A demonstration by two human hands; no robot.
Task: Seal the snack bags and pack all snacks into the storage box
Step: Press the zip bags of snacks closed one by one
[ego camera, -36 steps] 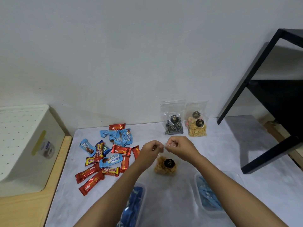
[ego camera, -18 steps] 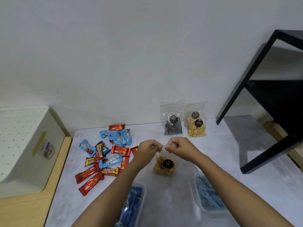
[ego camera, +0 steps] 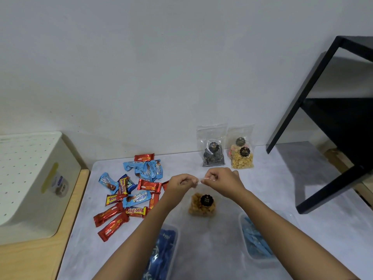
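A clear zip bag of golden snacks (ego camera: 202,205) with a black round label stands on the grey table. My left hand (ego camera: 181,183) and my right hand (ego camera: 223,179) both pinch its transparent top edge, close together. Two more clear snack bags stand by the wall: one with dark swirled cookies (ego camera: 213,150), one with yellow crackers (ego camera: 242,152). A heap of red and blue wrapped candy bars (ego camera: 131,190) lies to the left. Two clear storage boxes with blue packets sit near me, one at the left (ego camera: 163,251) and one at the right (ego camera: 256,241).
A cream perforated bin (ego camera: 30,182) rests on a wooden surface (ego camera: 40,259) at the left. A black metal frame (ego camera: 323,118) stands at the right, its foot on the table.
Both hands have stayed pinched on the bag's top edge, shifting only slightly.
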